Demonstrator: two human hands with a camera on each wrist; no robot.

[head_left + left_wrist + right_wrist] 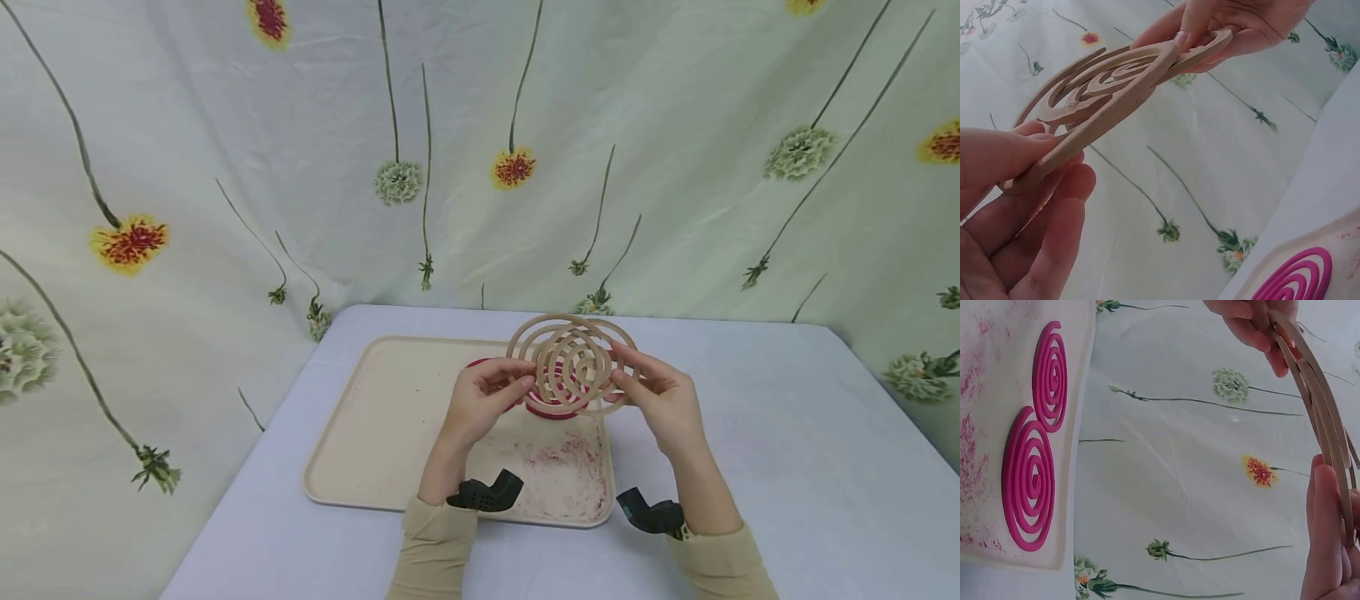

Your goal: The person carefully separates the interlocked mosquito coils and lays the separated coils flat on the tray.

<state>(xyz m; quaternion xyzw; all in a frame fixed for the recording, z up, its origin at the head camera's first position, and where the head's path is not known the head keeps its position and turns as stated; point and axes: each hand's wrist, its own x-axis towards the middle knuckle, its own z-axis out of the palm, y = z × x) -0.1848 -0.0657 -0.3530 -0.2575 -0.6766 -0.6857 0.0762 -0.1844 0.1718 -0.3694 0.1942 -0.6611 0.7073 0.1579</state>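
Observation:
Two tan mosquito coils [1110,117], overlapping and partly interleaved, are held up over the tray's right side in the head view. My left hand [482,398] pinches their left edge between thumb and fingers. At the opposite edge, my right hand [666,402] grips the coils with its thumb on the near face. The left wrist view shows the spirals tilted, with gaps between their turns. Behind them, partly hidden in the head view, lie pink mosquito coils [553,414]. The right wrist view shows two pink spirals [1036,481] lying flat, edge to edge.
A cream tray [375,433] with a raised rim sits on the white-covered table [772,433]. Reddish smudges mark its near right part. A flower-patterned cloth [330,117] hangs behind the table. Each wrist wears a black camera mount [487,493].

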